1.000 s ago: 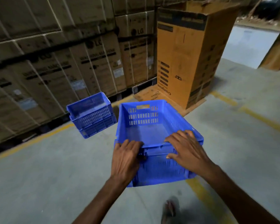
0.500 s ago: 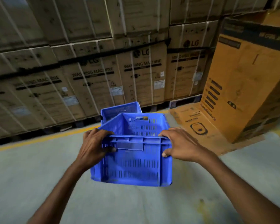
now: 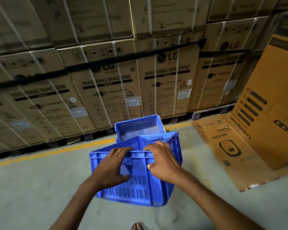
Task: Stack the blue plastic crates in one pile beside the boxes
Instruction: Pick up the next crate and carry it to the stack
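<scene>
I hold a blue slotted plastic crate [image 3: 140, 185] in the air, tilted with its near wall facing me. My left hand [image 3: 112, 166] grips the near rim, fingers over the edge and thumb on the wall. My right hand [image 3: 163, 161] grips the same rim to the right. A second blue crate [image 3: 138, 128] stands on the floor just behind the held one, close to the stacked washing machine boxes [image 3: 106, 90]. The held crate hides its lower part.
A yellow floor line [image 3: 48, 152] runs along the pallets under the boxes. A tall orange carton [image 3: 273, 100] stands at the right on a flattened cardboard sheet [image 3: 223, 146]. A foot [image 3: 137, 226] shows at the bottom edge on the grey concrete floor [image 3: 32, 188].
I have walked closer to the boxes carrying the crate. The floor crate now sits directly behind the held one, and my hands have shifted closer together on the near rim.
</scene>
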`<state>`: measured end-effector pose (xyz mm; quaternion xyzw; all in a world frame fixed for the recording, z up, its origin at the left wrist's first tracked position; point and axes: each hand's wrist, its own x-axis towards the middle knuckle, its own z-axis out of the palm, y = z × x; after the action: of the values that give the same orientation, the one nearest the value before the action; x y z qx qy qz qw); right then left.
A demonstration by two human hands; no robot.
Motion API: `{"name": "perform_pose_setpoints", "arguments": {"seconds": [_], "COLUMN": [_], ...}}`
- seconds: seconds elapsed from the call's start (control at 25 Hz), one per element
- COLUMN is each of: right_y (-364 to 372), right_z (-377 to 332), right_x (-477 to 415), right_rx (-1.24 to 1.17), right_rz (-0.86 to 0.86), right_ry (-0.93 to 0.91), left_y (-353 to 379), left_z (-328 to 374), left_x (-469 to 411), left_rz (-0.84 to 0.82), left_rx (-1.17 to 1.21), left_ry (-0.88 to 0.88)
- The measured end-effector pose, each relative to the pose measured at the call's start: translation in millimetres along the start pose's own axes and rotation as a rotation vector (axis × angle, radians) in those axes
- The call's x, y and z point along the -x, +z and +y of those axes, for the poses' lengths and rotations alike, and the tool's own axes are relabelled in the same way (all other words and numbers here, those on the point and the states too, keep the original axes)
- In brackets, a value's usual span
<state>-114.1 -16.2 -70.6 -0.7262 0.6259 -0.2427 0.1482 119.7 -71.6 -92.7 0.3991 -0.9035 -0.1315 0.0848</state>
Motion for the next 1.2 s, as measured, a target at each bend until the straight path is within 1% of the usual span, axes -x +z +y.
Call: {"name": "perform_pose_setpoints", "arguments": {"seconds": [0.04,0.12,0.24,0.28,0.36,0.44,0.48,0.64,0.76,0.84,0.92,1.04,1.12,1.2], "right_y": [3.8,2.5,-17.6,-27.3,-36.5,-26.0,-14.0,28.3,43.0,62.8,96.4,162.9,209.4,260.1], "right_z": [0.4,7.8,42.1,55.6,84.4,110.9,121.8,150.7,160.4,164.2,165.6,162.0,153.4,144.4], "right_x": [-23.1,-67.3,-132.1,-150.9,-188.5,-227.5,-245.5,-338.4,-401.7,-428.3,-441.5,-457.1,-466.0,-476.3], "right_rx": [0.016,0.059,0.11,0.11,0.184,0.255,0.269,0.282,0.353,0.405,0.487,0.544,0.574,0.567], "right_rz": [0.011,-0.02,-0.055,-0.095,-0.251,-0.398,-0.421,-0.356,-0.338,-0.321,-0.326,-0.264,-0.258,-0.257], "right_ry": [0.014,0.042,0.049,0.062,0.04,-0.003,-0.011,-0.144,-0.184,-0.176,-0.157,-0.083,-0.036,0.006], "left_y": [-2.5,-11.0,-18.6,-17.9,-14.3,-7.9,-4.3,-2.8,-5.8,-3.0,9.9,39.4,62.8,87.4], "left_z": [-11.4,-34.5,-71.1,-81.2,-101.6,-127.3,-140.5,-203.0,-247.6,-276.1,-306.2,-363.2,-400.7,-439.1], "left_x": [-24.5,-73.2,-137.8,-158.0,-199.4,-241.7,-259.9,-336.9,-387.1,-418.2,-441.0,-463.6,-465.4,-461.7], "left_rz": [-0.013,0.002,0.046,0.056,0.06,0.068,0.06,0.045,0.016,-0.014,-0.014,0.044,0.05,0.014], "left_rx": [-0.012,-0.055,-0.129,-0.146,-0.171,-0.191,-0.209,-0.271,-0.335,-0.36,-0.415,-0.441,-0.438,-0.431], "left_ry": [0.018,0.028,0.088,0.119,0.171,0.19,0.182,0.115,0.146,0.217,0.334,0.509,0.567,0.594]}}
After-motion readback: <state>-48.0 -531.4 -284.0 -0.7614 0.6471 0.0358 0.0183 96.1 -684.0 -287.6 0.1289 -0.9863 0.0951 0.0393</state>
